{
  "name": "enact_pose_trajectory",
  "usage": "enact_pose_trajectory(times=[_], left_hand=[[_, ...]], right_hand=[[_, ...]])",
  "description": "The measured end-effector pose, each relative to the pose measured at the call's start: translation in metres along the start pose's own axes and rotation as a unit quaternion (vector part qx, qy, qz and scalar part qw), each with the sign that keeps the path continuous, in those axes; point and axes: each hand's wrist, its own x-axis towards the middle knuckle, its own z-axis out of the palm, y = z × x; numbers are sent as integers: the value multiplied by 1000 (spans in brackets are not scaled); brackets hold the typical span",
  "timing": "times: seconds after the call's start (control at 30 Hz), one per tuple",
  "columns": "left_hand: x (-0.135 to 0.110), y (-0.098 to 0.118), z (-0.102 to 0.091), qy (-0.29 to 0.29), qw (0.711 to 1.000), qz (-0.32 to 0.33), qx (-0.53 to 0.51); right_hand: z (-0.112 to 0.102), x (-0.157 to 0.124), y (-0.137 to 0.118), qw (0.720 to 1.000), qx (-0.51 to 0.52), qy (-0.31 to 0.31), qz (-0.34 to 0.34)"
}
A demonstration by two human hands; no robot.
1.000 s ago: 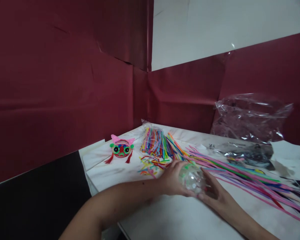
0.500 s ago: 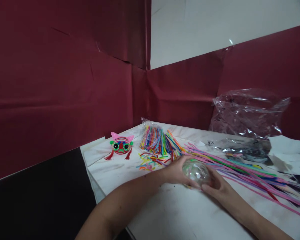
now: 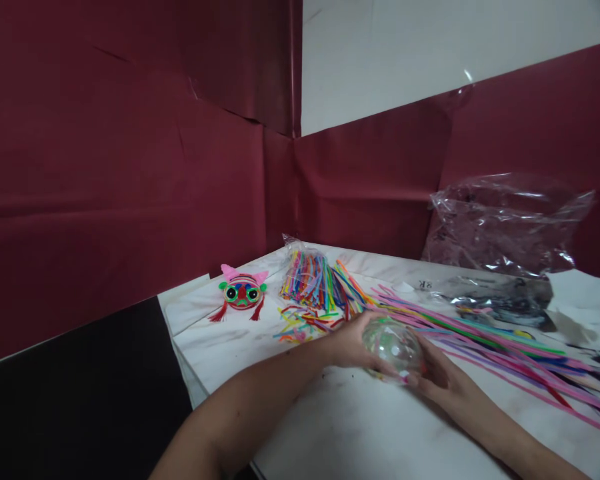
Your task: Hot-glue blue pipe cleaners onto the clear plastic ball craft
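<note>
Between my two hands is a clear, shiny, rounded object [image 3: 394, 347], with hints of green and pink on it; whether it is a ball, a dome or a wrapped roll I cannot tell. My left hand [image 3: 356, 341] curls around its left side. On the right, my right hand [image 3: 436, 375] grips it with thumb and fingers, the fingers partly hidden behind it. Just beyond lie short cut pieces of coloured pipe cleaner [image 3: 307, 324]. Long pipe cleaners [image 3: 500, 340] in pink, purple and green stretch away to the right of my hands.
A mask-like craft face [image 3: 243, 292] with pink ears and red tassels lies at the table's left. Behind the cut pieces is a plastic bag of pipe cleaners [image 3: 307, 277]. Crumpled clear bags [image 3: 507, 223] stand at the back right. Dark red sheeting [image 3: 130, 167] covers the walls.
The clear object has shifted slightly in my hands and its near side shows more. My right hand has moved a little to the right and down. Both hands keep hold.
</note>
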Motion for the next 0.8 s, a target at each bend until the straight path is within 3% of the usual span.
enact_pose_trajectory(times=[0.37,0.8], left_hand=[[-4,5,8,33,999,5,23],[0,0,9,19,1000,9,0]], right_hand=[[0,-1,4,1000,4,-14,6],[-3,-5,-1,999,13,-29,16]])
